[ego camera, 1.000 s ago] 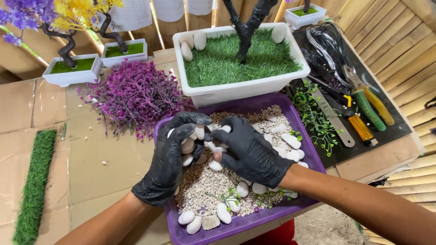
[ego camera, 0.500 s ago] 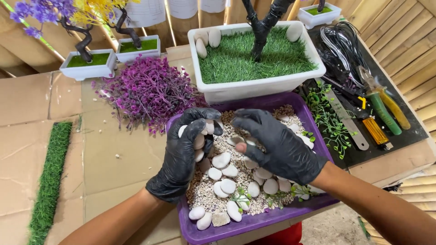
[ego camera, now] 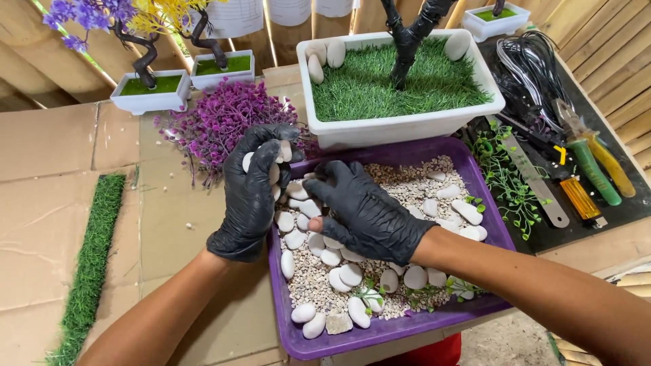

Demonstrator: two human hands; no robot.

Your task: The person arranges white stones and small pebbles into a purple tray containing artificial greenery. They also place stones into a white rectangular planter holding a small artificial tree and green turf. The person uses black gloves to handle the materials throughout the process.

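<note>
Over purple tray (ego camera: 483, 224), left hand (ego camera: 254, 193) cups upright pebbles (ego camera: 279, 154).

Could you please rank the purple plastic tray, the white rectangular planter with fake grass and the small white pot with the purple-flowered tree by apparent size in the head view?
1. Purple plastic tray, though nearer the camera.
2. White rectangular planter.
3. Small white pot.

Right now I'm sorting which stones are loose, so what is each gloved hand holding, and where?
The left hand cups several white pebbles in its curled fingers. The right hand rests over the purple tray; any hold cannot be told.
</note>
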